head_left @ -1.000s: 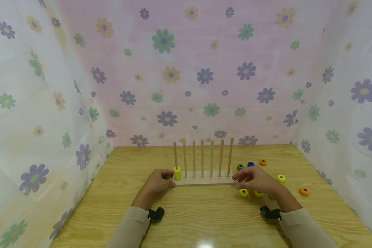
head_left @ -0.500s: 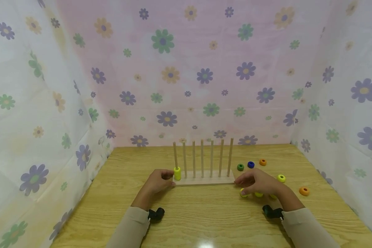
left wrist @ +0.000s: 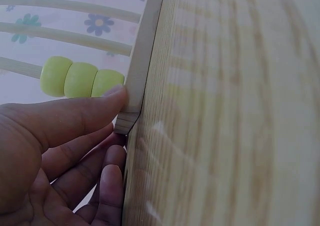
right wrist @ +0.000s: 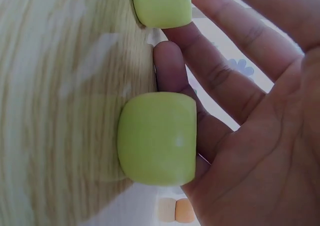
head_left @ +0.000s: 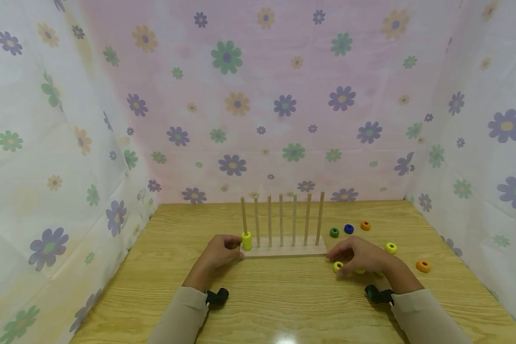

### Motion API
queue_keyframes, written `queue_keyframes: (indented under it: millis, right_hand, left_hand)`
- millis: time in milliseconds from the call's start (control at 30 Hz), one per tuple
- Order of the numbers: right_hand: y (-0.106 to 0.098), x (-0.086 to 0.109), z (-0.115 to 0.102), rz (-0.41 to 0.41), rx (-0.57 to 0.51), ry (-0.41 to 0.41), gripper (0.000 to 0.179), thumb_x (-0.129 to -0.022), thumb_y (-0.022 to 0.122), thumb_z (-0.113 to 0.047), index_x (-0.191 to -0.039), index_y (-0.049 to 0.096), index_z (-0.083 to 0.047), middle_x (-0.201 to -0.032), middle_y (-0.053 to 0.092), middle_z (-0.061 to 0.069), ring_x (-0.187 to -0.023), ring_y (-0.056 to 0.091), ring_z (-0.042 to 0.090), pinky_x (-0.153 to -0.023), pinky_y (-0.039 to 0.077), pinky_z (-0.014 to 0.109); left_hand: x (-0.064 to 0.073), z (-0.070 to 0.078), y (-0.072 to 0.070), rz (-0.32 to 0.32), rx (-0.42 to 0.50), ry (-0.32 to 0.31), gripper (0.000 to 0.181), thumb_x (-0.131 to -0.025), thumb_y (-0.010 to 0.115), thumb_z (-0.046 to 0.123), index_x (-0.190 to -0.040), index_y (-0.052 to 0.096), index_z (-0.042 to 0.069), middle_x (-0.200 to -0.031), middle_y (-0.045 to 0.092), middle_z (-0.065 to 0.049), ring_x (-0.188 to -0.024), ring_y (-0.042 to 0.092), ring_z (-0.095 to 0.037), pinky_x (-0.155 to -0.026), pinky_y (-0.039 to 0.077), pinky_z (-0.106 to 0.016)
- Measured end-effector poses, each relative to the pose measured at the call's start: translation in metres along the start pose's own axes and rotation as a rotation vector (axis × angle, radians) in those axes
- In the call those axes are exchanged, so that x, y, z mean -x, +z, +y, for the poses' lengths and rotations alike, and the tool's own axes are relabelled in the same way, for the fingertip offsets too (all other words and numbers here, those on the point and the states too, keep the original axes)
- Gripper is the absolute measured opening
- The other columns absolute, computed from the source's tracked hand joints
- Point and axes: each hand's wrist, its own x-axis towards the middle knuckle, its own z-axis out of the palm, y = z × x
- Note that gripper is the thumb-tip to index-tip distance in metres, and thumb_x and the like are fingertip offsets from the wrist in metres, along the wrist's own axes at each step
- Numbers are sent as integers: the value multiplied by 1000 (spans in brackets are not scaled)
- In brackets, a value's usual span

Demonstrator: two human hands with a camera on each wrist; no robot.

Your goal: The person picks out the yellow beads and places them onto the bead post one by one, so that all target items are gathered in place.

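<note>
A wooden peg rack (head_left: 284,247) with several upright dowels stands mid-table. Three yellow beads (left wrist: 80,78) are stacked on its leftmost dowel. My left hand (head_left: 219,251) grips the left end of the base; in the left wrist view the thumb lies on its top beside the lowest bead. Past the rack's right end, my right hand (head_left: 359,253) arches low over loose yellow beads, fingers spread and nothing in its grasp. One yellow bead (head_left: 338,266) shows by its thumb; others are partly hidden under the hand. A yellow bead (right wrist: 157,138) looms close before the palm in the right wrist view.
Behind the right hand lie a green bead (head_left: 334,232), a blue bead (head_left: 349,229) and an orange bead (head_left: 365,225). Farther right, another yellow bead (head_left: 391,248) and an orange bead (head_left: 423,265) rest on the wood-grain table (head_left: 279,296). Flowered cloth (head_left: 279,119) encloses the back and sides.
My right hand has drawn back from the rack's right end and lowered over the yellow beads, uncovering the green and blue beads. My left hand keeps its grip on the rack.
</note>
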Motion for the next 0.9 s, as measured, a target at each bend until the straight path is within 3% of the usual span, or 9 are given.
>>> queue_keyframes:
  millis: [300, 600, 733, 900]
  right_hand:
    - [1, 1, -2, -9, -18, -1, 43, -84, 87, -17, -124, 74, -6, -126, 71, 15, -118, 68, 34, -91, 58, 23]
    - [1, -1, 1, 25, 32, 10, 34, -85, 87, -17, -117, 77, -9, -114, 73, 12, -97, 71, 22, -80, 60, 27]
    - [1, -2, 2, 61, 77, 10, 29, -87, 86, -20, -114, 78, -11, -104, 74, 9, -84, 68, 18, -70, 59, 30]
    - [1, -1, -1, 139, 143, 16, 24, -89, 83, -25, -111, 79, -14, -98, 73, 6, -80, 67, 18, -66, 58, 31]
  left_hand:
    - [-2, -2, 1, 11, -3, -4, 47, -88, 84, 18, -132, 71, 10, -123, 72, -5, -113, 66, -22, -99, 56, -44]
    - [-3, -1, 1, 20, 4, -6, 47, -87, 85, 16, -131, 71, 9, -124, 72, -5, -114, 66, -23, -100, 56, -45]
    - [-4, -3, 1, 23, 0, -8, 47, -86, 85, 16, -130, 72, 9, -123, 72, -5, -113, 66, -22, -100, 56, -45]
    - [-5, -5, 1, 22, -2, -5, 46, -86, 85, 16, -130, 72, 9, -122, 72, -4, -112, 67, -22, -100, 56, -44]
